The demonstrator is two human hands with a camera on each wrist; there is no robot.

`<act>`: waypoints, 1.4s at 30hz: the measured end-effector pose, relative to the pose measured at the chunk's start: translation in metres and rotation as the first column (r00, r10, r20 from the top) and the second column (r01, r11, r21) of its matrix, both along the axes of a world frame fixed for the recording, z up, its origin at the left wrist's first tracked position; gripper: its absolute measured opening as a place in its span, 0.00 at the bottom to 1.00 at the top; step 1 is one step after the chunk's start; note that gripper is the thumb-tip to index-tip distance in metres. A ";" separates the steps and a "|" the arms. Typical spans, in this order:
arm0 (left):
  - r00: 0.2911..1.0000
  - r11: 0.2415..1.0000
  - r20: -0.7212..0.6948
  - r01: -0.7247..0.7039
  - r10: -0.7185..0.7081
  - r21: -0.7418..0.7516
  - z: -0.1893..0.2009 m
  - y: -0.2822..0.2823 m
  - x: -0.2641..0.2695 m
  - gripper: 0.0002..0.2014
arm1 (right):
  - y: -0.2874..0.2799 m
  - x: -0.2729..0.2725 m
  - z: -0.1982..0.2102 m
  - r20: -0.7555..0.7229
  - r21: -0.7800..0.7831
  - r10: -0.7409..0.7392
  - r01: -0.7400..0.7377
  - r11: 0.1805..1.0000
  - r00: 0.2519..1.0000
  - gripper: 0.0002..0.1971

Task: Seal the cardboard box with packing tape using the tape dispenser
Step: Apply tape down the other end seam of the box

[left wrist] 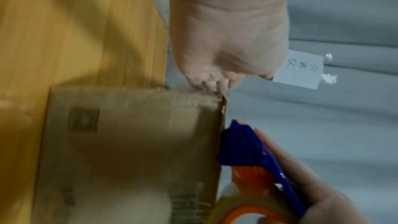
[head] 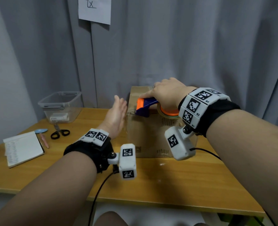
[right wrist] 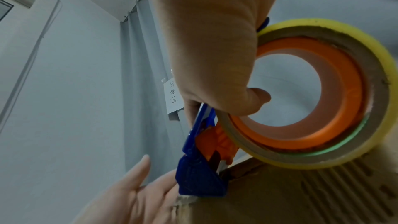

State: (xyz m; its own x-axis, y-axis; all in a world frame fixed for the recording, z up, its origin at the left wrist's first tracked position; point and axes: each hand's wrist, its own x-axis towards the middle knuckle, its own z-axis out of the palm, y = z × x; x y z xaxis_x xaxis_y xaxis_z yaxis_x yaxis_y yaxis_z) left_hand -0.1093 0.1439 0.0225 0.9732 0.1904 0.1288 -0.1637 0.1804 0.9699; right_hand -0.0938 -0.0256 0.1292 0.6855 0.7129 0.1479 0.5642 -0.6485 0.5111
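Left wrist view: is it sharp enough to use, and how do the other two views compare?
Left wrist view: motion-blurred, the brown cardboard box smeared and part-shadowed. Head view: sharp, evenly lit, wide-angle bending at the edges. Right wrist view: the yellowish packing tape roll is crisp, strong fisheye distortion, the box corner soft.

A matt brown cardboard box [head: 151,136] with rough torn edges sits on a smooth wooden table [head: 175,181]; the blue-and-orange plastic tape dispenser [head: 145,106] carries glossy yellowish tape [right wrist: 336,157].

Small packing/sorting rm: wood desk [head: 167,185], grey curtain [head: 183,46], handwritten paper sign [head: 94,8].
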 end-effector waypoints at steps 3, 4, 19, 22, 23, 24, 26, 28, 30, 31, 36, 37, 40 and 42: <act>0.993 0.991 0.025 0.114 -0.112 -0.073 -0.006 -0.011 0.004 0.37 | -0.001 0.000 0.000 -0.003 0.015 0.014 -0.014 1.000 1.000 0.25; 0.992 0.988 0.027 0.126 -0.124 -0.086 -0.013 -0.010 0.006 0.37 | -0.001 0.001 0.000 -0.009 0.018 0.018 -0.018 1.000 1.000 0.24; 0.971 0.779 0.136 0.069 -0.196 0.624 -0.013 0.039 0.000 0.20 | -0.001 0.013 0.004 -0.082 0.027 0.046 -0.044 0.999 0.996 0.30; 0.968 0.717 0.166 0.019 -0.187 0.697 -0.013 0.039 -0.001 0.19 | -0.006 0.014 0.005 -0.099 0.034 0.047 -0.043 0.998 0.994 0.31; 0.965 0.705 0.183 0.002 -0.186 0.709 -0.013 0.039 0.000 0.19 | -0.008 0.014 0.005 -0.108 0.047 0.053 -0.048 0.998 0.993 0.30; 0.963 0.686 0.198 -0.019 -0.183 0.727 -0.015 0.039 0.001 0.18 | -0.010 0.013 0.006 -0.112 0.058 0.062 -0.056 0.997 0.992 0.29; 0.958 0.612 0.235 -0.087 -0.165 0.786 -0.017 0.042 0.003 0.18 | -0.011 0.013 0.006 -0.108 0.064 0.069 -0.062 0.996 0.992 0.29; 0.947 0.508 0.290 -0.181 -0.142 0.842 -0.021 0.044 0.006 0.19 | -0.010 0.013 0.005 -0.097 0.055 0.070 -0.065 0.996 0.993 0.29; 0.935 0.424 0.324 -0.238 -0.143 0.874 -0.024 0.042 0.007 0.21 | -0.010 0.013 0.005 -0.094 0.064 0.071 -0.065 0.996 0.993 0.28; 0.932 0.390 0.333 -0.256 -0.145 0.884 -0.026 0.040 0.007 0.23 | -0.010 0.012 0.005 -0.092 0.066 0.069 -0.063 0.996 0.993 0.28; 0.934 0.229 0.316 -0.276 -0.165 0.934 -0.035 0.040 0.007 0.37 | -0.010 0.012 0.004 -0.084 0.063 0.063 -0.058 0.996 0.994 0.28; 0.932 0.195 0.317 -0.283 -0.174 0.939 -0.037 0.041 0.007 0.40 | -0.011 0.012 0.004 -0.079 0.064 0.066 -0.061 0.996 0.995 0.28; 0.930 0.154 0.314 -0.287 -0.193 0.945 -0.036 0.042 0.008 0.46 | -0.012 0.013 0.003 -0.063 0.078 0.080 -0.075 0.994 0.995 0.28; 0.927 0.177 0.320 -0.287 -0.196 0.941 -0.029 0.042 0.007 0.43 | -0.013 0.014 0.001 -0.058 0.084 0.083 -0.078 0.993 0.995 0.27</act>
State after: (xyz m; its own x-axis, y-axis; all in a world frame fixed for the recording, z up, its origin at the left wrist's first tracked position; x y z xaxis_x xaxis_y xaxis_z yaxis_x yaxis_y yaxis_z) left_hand -0.1025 0.1857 -0.0067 0.8164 -0.2812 0.5043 -0.4372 -0.8716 0.2218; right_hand -0.0797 -0.0390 0.1306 0.6362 0.7533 0.1667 0.6447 -0.6378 0.4214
